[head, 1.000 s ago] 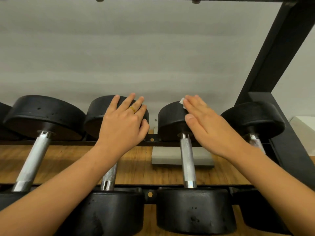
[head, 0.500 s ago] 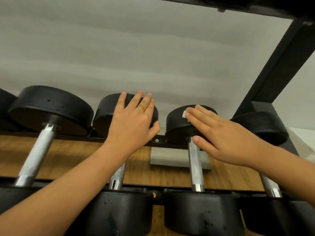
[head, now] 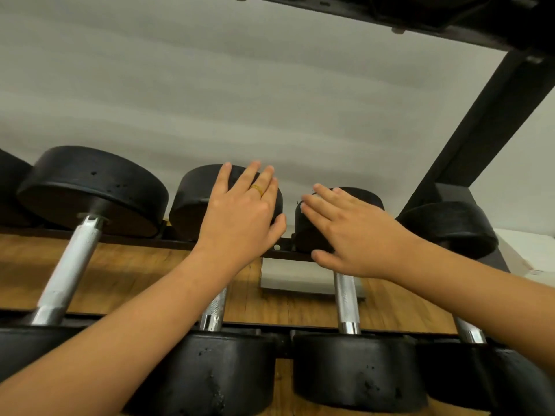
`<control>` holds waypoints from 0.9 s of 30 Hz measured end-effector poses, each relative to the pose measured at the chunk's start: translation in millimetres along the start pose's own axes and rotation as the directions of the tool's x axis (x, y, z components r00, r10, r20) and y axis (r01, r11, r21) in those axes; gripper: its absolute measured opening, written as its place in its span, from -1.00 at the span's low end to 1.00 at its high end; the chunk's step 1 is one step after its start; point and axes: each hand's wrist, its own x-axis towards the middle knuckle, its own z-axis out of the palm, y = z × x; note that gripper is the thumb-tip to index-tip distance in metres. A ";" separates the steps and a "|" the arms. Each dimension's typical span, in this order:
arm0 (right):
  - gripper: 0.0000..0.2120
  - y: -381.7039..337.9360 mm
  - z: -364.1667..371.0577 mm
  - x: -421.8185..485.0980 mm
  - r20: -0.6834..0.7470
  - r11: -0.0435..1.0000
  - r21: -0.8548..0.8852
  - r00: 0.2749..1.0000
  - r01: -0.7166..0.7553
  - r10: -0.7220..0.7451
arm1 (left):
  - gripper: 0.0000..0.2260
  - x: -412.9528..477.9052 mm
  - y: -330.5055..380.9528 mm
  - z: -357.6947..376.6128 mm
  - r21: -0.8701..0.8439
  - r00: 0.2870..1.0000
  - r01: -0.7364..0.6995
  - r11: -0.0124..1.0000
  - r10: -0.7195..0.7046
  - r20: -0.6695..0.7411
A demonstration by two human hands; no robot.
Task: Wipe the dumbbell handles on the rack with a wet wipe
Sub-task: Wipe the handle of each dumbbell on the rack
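Observation:
Several black dumbbells with knurled steel handles lie side by side on the rack rail (head: 135,240). My left hand (head: 240,217), fingers straight and a gold ring on one, rests flat on the far head of the second dumbbell (head: 192,199). Flat on the far head of the third dumbbell (head: 366,196) lies my right hand (head: 354,235). A pale scrap of wet wipe (head: 310,194) barely shows at its fingertips; the rest is hidden under the hand. The third handle (head: 347,298) runs out from below that palm. The first handle (head: 70,265) lies bare at the left.
A slanted black rack post (head: 480,130) rises at the right, and an upper shelf (head: 450,19) overhangs the top. Wooden floor (head: 135,280) and a grey slab (head: 294,277) show beneath the handles. A white box (head: 522,253) sits far right, behind a fourth dumbbell (head: 450,226).
My right hand has slid leftward across the third dumbbell's far head, and the wipe's white corner now shows less. My left hand stays on its head. The view has tilted upward.

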 end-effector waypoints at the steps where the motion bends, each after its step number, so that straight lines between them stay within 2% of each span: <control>1: -0.23 -3.9 0.8 6.2 0.003 1.000 -0.028 1.000 -0.003 0.003 | -0.45 -0.4 -0.2 -0.7 -0.003 1.000 0.000 1.000 0.000 -0.006; 4: -0.23 -12.6 6.7 4.3 0.005 0.989 -0.149 1.000 0.017 -0.017 | -0.45 0.1 -1.0 -0.2 0.000 0.999 -0.012 1.000 0.012 -0.034; 6: -0.25 -24.0 12.2 -5.6 -0.001 0.978 -0.191 0.997 0.079 -0.081 | -0.46 -0.5 -2.0 0.6 0.001 0.999 -0.017 1.000 0.017 -0.028; 8: -0.30 -35.9 16.6 -10.2 0.064 0.958 -0.236 0.987 0.161 -0.150 | -0.45 -1.4 -2.5 0.0 0.002 1.000 -0.013 1.000 0.013 -0.004; 11: -0.37 -39.6 21.9 -6.3 0.081 0.937 -0.316 0.989 0.145 -0.126 | -0.44 -0.8 -1.7 -1.4 0.002 1.000 -0.003 1.000 0.003 0.010; 16: -0.36 -35.4 18.0 -1.0 0.007 0.976 -0.219 1.000 0.014 -0.013 | -0.45 0.1 -2.4 1.0 0.002 1.000 -0.004 1.000 0.004 -0.005; 20: -0.40 -15.4 3.8 21.1 -0.047 0.995 -0.028 0.995 -0.092 0.091 | -0.46 -0.3 -1.8 1.3 -0.013 1.000 0.000 1.000 0.000 -0.013; 23: -0.37 -0.6 -1.2 30.8 -0.034 0.996 0.041 0.996 -0.084 0.086 | -0.47 -0.1 -1.5 1.1 -0.018 1.000 0.006 1.000 -0.006 -0.021; 27: -0.36 -18.2 17.5 14.4 -0.063 0.996 -0.084 0.998 0.025 -0.030 | -0.47 0.4 -0.2 -0.2 -0.011 1.000 0.008 1.000 -0.008 -0.018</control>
